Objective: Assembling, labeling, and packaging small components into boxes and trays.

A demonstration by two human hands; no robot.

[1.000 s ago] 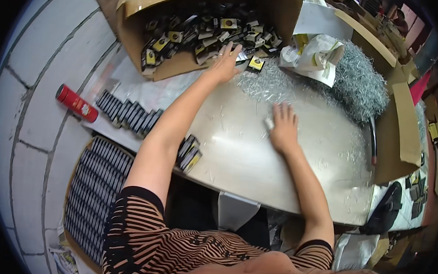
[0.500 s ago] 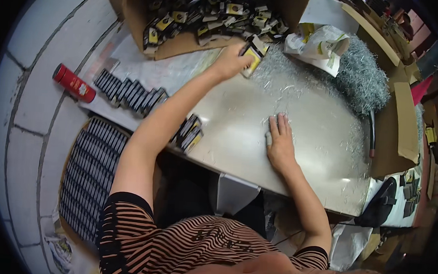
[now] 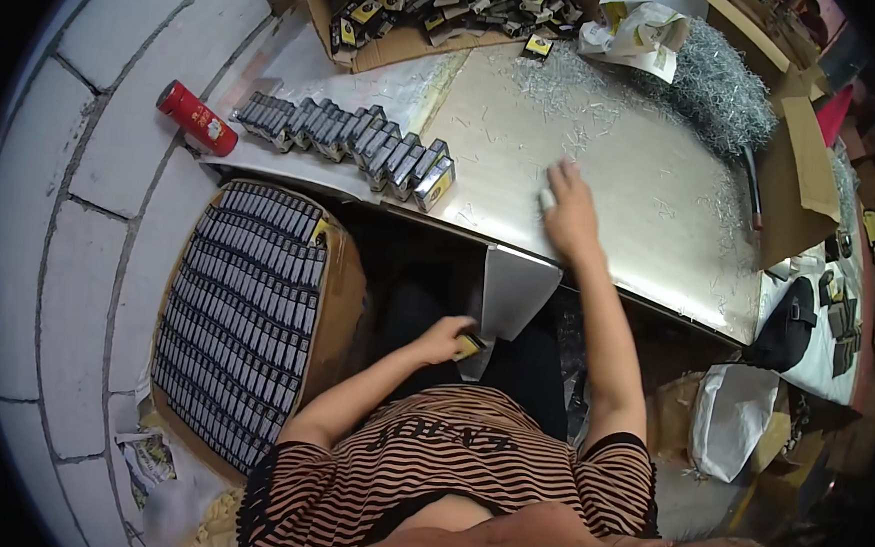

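Observation:
My left hand (image 3: 443,340) is low over my lap, below the table's front edge, closed around a small black-and-yellow box (image 3: 469,347). Most of that box is hidden by the fingers. On the metal tabletop rests my right hand (image 3: 573,222), fingers stretched out and holding nothing; a white wrap shows on one finger. A row of similar small boxes (image 3: 365,144) stands along the table's left front part. One more black-and-yellow box (image 3: 538,46) lies at the back, before a large open carton (image 3: 401,56) heaped with such boxes.
Thin metal pins (image 3: 724,91) form a large pile at the back right, beside a crumpled white bag (image 3: 637,40), with loose ones scattered around. A red canister (image 3: 196,118) stands far left. Below it sits a carton (image 3: 341,288) packed with rows of boxes. A grey panel (image 3: 517,288) juts below the table edge.
My left hand has come back from beside the large carton to my lap, carrying a small box. My right hand stays on the tabletop. The whole view has shifted.

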